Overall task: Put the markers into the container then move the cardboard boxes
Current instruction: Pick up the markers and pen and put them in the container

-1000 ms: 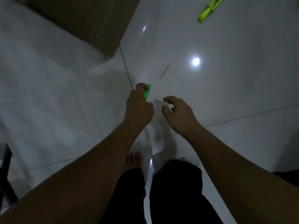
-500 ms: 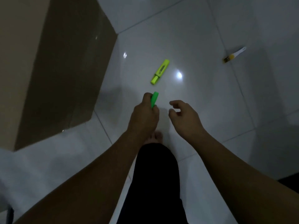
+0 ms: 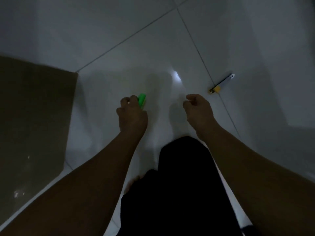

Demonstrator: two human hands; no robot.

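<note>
Left hand (image 3: 132,116) clutches a bright green marker (image 3: 142,103), right hand (image 3: 198,110) loosely curled, empty; white yellow-tipped marker (image 3: 221,83) and brown cardboard box (image 3: 34,116) still waiting.

No readable text, labels, brands or numbers on anything visible.

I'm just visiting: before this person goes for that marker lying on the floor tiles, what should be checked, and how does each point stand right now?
1. Left hand keeps a firm grip on the green marker: ok.
2. Right hand free to pick up: ok, curled loosely, holding nothing.
3. White and yellow marker in sight on the floor: ok, ahead of the right hand.
4. Path to it clear: ok.
5. Container located: cannot tell, none in view.
6. Cardboard box out of the way: ok, off to the left.
</note>
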